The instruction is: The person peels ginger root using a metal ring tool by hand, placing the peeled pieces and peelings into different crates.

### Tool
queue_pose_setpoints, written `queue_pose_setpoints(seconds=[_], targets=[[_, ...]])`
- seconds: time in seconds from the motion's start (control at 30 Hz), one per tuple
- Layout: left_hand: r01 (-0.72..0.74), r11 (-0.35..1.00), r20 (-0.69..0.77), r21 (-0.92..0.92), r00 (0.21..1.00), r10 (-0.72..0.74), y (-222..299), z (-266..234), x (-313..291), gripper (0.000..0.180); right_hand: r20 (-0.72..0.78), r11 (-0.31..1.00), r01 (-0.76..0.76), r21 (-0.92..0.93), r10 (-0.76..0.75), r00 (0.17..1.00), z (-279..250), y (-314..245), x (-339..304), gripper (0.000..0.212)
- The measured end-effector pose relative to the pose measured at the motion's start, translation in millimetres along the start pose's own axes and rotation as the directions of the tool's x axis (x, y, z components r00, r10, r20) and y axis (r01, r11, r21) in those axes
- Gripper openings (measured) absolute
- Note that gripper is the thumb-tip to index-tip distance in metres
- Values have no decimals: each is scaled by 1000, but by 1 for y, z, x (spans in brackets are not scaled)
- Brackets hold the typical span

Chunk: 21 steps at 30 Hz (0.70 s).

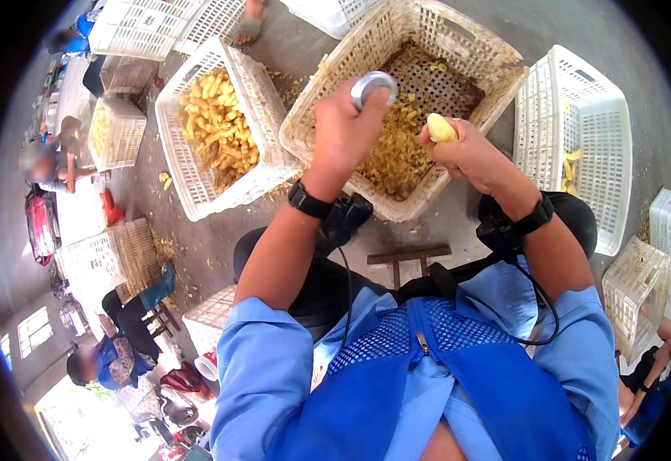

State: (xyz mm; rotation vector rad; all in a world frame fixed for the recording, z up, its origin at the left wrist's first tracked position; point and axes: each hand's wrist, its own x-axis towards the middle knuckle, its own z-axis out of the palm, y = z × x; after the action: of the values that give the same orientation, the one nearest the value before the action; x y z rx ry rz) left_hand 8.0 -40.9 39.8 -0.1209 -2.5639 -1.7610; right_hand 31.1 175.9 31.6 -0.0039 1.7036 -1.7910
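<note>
My left hand (343, 131) is closed around a round silver metal tool (365, 87) with a ring-like rim, held over the large dirty white crate (322, 96). What its underside looks like is hidden. To the right, the fingers of my right hand (474, 157) pinch a pale yellow peeled root (441, 128), perhaps ginger, its smooth rounded end pointing up. The two hands are apart. Beneath them, yellow-brown peelings (393, 165) lie heaped in the near part of the crate.
At the left stands a white crate (172, 134) of knobbly yellow roots (219, 127). A taller white crate (616, 154) at the right holds a few yellow pieces (571, 170). Scraps litter the floor. Other people sit along the left, among more crates (116, 142); another person's arm shows lower right.
</note>
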Motion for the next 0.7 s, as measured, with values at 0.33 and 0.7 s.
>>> queue_pose_setpoints(seconds=[0.33, 0.7], targets=[[107, 975, 64, 196, 991, -122, -11, 1, 15, 16, -186, 666, 107, -738, -352, 917, 18, -5, -7, 27], [88, 990, 60, -107, 995, -82, -1, 5, 12, 14, -49, 963, 185, -195, -198, 979, 6, 1, -1, 18]])
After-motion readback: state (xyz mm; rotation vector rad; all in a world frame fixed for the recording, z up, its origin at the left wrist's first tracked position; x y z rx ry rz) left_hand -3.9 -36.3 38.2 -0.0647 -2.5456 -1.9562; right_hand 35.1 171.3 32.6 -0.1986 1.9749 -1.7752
